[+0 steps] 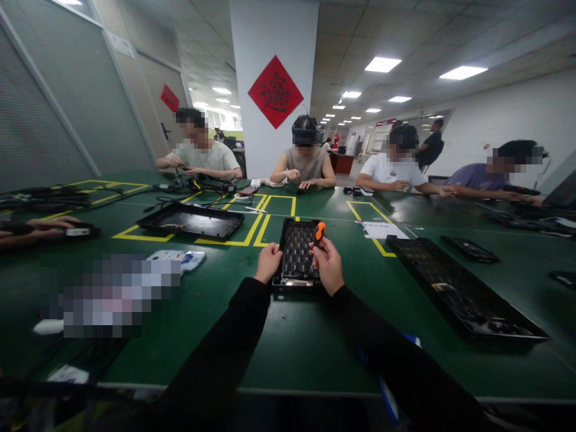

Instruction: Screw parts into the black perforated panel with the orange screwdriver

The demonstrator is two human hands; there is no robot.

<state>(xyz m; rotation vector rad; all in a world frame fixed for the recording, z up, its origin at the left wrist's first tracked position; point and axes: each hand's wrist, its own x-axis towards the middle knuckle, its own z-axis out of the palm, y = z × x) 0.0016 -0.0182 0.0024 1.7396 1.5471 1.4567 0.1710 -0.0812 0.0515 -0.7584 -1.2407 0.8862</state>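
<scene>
A black rectangular housing (pixel 294 240) lies straight in front of me, its inside filled with rows of small glossy cells. Along its near edge runs a pale strip (pixel 300 283). My left hand (pixel 269 263) is closed on the housing's left edge, fingers curled. Over its right side, my right hand (pixel 328 265) grips a screwdriver (pixel 320 233) with an orange and black handle. The handle stands nearly upright, and the tool's tip points down into the housing, where I cannot make out what it touches.
A long black tray (pixel 463 288) lies to the right, with a smaller black panel (pixel 470 249) beyond it. Another black tray (pixel 191 221) sits at the far left. Cables (pixel 58 198) pile up on the left. Several people work around the green table (pixel 288 354).
</scene>
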